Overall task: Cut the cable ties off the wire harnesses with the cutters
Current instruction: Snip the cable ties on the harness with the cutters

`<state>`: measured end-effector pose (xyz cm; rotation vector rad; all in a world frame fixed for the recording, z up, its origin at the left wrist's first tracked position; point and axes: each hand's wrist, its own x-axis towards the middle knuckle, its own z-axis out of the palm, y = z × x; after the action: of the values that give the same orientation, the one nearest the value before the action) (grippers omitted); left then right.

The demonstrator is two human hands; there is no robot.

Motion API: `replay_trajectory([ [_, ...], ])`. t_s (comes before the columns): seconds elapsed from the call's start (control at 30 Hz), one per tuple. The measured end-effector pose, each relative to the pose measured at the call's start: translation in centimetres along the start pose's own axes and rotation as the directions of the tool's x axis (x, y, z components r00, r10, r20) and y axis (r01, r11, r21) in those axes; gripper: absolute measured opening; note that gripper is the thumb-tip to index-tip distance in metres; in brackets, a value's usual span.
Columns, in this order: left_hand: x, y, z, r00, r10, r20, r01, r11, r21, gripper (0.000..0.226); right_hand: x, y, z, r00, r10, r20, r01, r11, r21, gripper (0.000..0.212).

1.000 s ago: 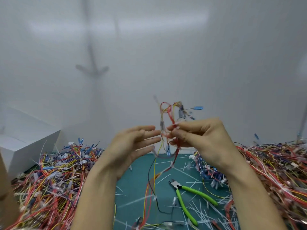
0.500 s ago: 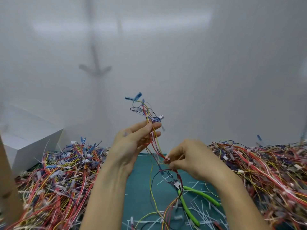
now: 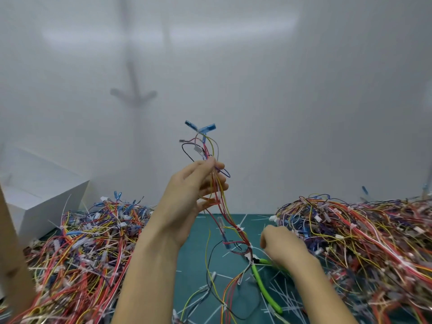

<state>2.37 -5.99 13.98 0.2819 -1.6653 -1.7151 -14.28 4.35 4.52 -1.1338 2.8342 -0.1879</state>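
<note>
One heap of loose wires (image 3: 88, 242) fills the left of the green mat (image 3: 198, 253). Beside it the left hand (image 3: 189, 202), held high, pinches a wire harness (image 3: 205, 146) that trails down to the mat, with a white cable tie (image 3: 239, 229) on it. Lower down, the right hand (image 3: 282, 246) covers one handle of the green cutters (image 3: 264, 291); I cannot tell its grip. A second heap (image 3: 362, 230) lies rightmost.
</note>
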Motion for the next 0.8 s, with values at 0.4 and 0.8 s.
replay_trajectory([
  [0.4,0.3,0.0,-0.6,0.939,0.293,-0.180,-0.183,0.869,0.460,0.013,0.7,0.2,0.8,0.999,-0.048,0.008,0.048,0.998,0.037,0.011],
  [0.8,-0.5,0.6,-1.3,0.970,0.242,0.000,-0.233,0.934,0.272,0.017,-2.4,-1.1,-6.7,0.580,0.188,-0.793,0.597,0.564,0.571,0.013],
])
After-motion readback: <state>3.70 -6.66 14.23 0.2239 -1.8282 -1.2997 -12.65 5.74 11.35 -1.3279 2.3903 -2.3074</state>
